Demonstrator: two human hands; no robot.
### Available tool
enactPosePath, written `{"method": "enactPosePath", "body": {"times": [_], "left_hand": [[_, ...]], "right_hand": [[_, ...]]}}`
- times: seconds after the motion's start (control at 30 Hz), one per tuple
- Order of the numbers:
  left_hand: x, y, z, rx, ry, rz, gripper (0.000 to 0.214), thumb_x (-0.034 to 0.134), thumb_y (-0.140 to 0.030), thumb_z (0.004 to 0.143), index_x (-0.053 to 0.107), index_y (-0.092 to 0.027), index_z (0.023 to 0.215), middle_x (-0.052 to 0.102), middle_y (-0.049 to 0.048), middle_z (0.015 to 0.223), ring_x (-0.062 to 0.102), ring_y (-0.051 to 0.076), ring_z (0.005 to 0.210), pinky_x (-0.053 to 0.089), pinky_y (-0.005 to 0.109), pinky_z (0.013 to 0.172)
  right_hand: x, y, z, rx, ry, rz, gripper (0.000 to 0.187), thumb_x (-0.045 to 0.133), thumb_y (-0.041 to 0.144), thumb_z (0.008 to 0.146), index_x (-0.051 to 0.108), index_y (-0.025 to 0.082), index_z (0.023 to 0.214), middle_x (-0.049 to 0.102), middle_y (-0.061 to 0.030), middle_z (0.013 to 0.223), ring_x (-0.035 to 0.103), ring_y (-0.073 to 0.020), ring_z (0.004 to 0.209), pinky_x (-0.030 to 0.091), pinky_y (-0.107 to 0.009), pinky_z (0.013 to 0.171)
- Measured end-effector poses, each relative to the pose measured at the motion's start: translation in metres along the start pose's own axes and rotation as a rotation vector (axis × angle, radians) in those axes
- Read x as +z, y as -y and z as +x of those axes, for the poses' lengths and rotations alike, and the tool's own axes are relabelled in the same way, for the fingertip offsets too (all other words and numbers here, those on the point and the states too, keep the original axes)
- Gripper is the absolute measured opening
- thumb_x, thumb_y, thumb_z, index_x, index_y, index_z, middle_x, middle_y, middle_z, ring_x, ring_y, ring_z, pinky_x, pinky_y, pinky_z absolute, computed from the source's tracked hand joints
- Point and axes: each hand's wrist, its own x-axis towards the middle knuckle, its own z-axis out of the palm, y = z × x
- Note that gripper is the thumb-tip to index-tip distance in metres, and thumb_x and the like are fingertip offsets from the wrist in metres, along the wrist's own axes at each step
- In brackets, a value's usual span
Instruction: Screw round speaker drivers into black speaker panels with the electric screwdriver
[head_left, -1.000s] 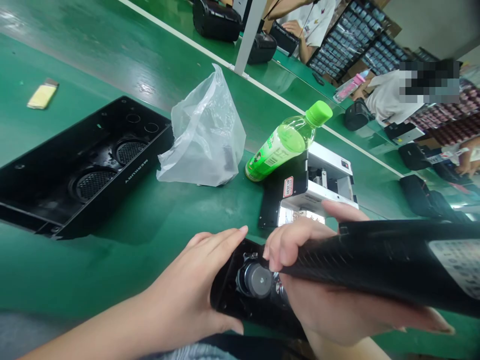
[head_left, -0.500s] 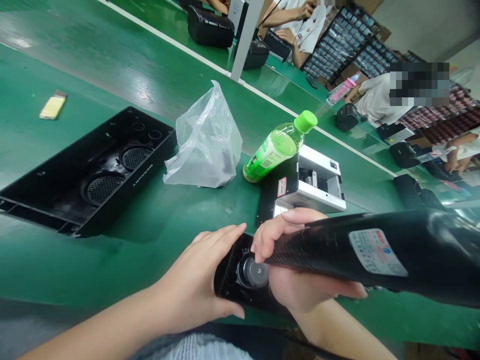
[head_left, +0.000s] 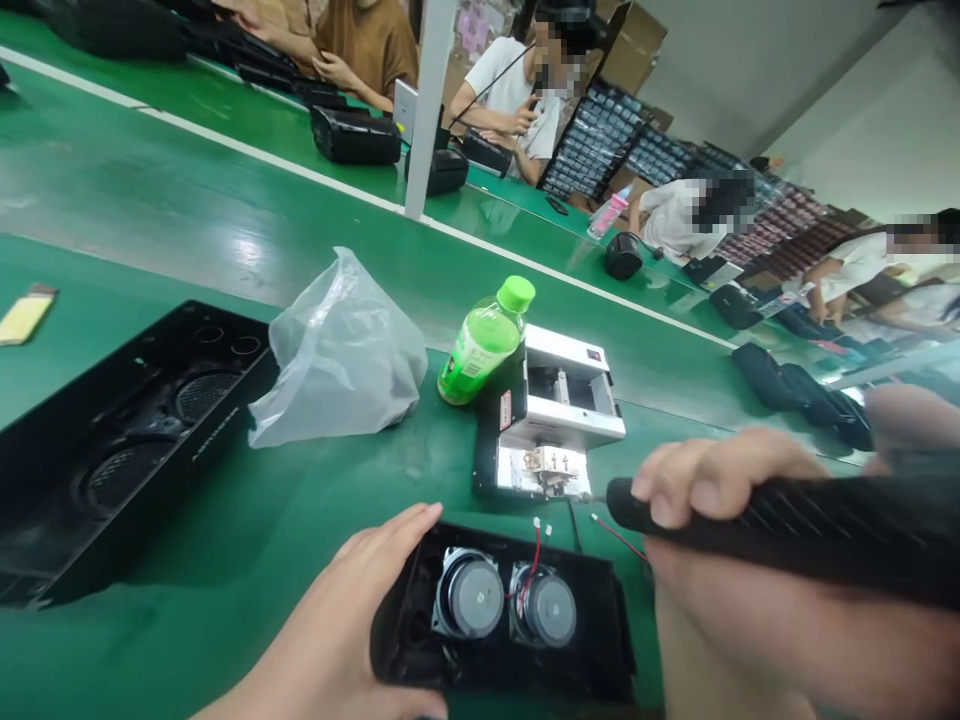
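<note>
My left hand (head_left: 337, 630) grips the left end of a black speaker housing (head_left: 600, 640), fingers at the far side and thumb at the near side. Inside the housing sit two round speaker drivers (head_left: 478, 598), with a thin red wire (head_left: 537, 550) ending in a small white plug. My right hand (head_left: 720, 490) is closed around a black electric screwdriver (head_left: 817, 530), partly blurred. The screwdriver's tip points left, at the front of a white and black screw feeder (head_left: 570, 425); whether the tip holds a screw is too small to tell.
A larger black speaker shell (head_left: 45, 440) lies at left, beside a crumpled plastic bag (head_left: 345, 360). A green-capped bottle (head_left: 484, 345) stands against the feeder. A yellow-handled piece (head_left: 28, 315) lies far left. Across the bench, a white post (head_left: 429, 110) rises and co-workers (head_left: 510, 100) sit.
My right hand has swung the screwdriver up and right, from over the housing to the screw feeder. Both speaker drivers now show. The view has shifted; my left hand stays on the housing.
</note>
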Motion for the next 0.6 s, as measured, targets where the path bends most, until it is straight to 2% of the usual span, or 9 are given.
{"method": "enactPosePath", "body": {"times": [0.13,0.23,0.3,0.37,0.5,0.6], "left_hand": [[-0.003,0.006,0.004,-0.053,0.021,0.076,0.137,0.105,-0.027,0.065,0.025,-0.051,0.173,0.055,0.0086,0.171,0.056,0.047,0.154,0.057,0.068,0.12],[-0.005,0.013,0.005,-0.017,0.045,0.125,0.136,0.102,-0.028,0.068,0.021,-0.048,0.175,0.053,0.0094,0.172,0.057,0.047,0.153,0.059,0.066,0.118],[-0.005,0.012,0.005,-0.002,0.043,0.128,0.136,0.102,-0.028,0.068,0.02,-0.048,0.175,0.052,0.0098,0.173,0.057,0.047,0.154,0.058,0.066,0.119],[-0.005,0.009,0.004,-0.009,0.029,0.119,0.138,0.103,-0.026,0.066,0.021,-0.047,0.175,0.052,0.0107,0.173,0.056,0.048,0.154,0.056,0.068,0.12],[-0.005,0.008,0.003,-0.019,0.04,0.12,0.138,0.105,-0.034,0.068,0.02,-0.047,0.175,0.051,0.012,0.173,0.054,0.048,0.155,0.054,0.069,0.121],[-0.006,0.014,0.001,0.01,0.082,0.119,0.146,0.106,-0.037,0.064,0.013,-0.047,0.177,0.041,0.0108,0.18,0.048,0.048,0.16,0.053,0.068,0.123]], "right_hand": [[0.002,-0.028,0.016,-0.099,-0.044,-0.056,0.062,0.069,0.082,0.092,0.066,0.025,0.116,0.067,0.005,0.065,0.061,-0.0194,0.045,0.055,-0.035,0.045],[0.006,-0.051,0.021,-0.135,-0.071,-0.062,0.066,0.056,0.089,0.094,0.064,0.026,0.11,0.065,0.006,0.058,0.054,-0.0184,0.038,0.048,-0.033,0.039],[0.007,-0.058,0.022,-0.153,-0.096,-0.072,0.073,0.046,0.094,0.094,0.063,0.026,0.113,0.062,0.0066,0.055,0.049,-0.0186,0.034,0.043,-0.033,0.034],[0.008,-0.061,0.022,-0.125,-0.117,-0.1,0.078,0.044,0.095,0.093,0.061,0.025,0.121,0.062,0.0075,0.054,0.048,-0.0189,0.034,0.042,-0.034,0.033],[0.007,-0.055,0.021,-0.024,-0.145,-0.099,0.086,0.048,0.1,0.087,0.06,0.026,0.129,0.063,0.0077,0.055,0.05,-0.0185,0.036,0.043,-0.032,0.035],[0.004,-0.042,0.015,0.044,-0.201,-0.025,0.084,0.069,0.098,0.074,0.067,0.03,0.123,0.065,0.0068,0.055,0.05,-0.0194,0.036,0.045,-0.032,0.037]]}}
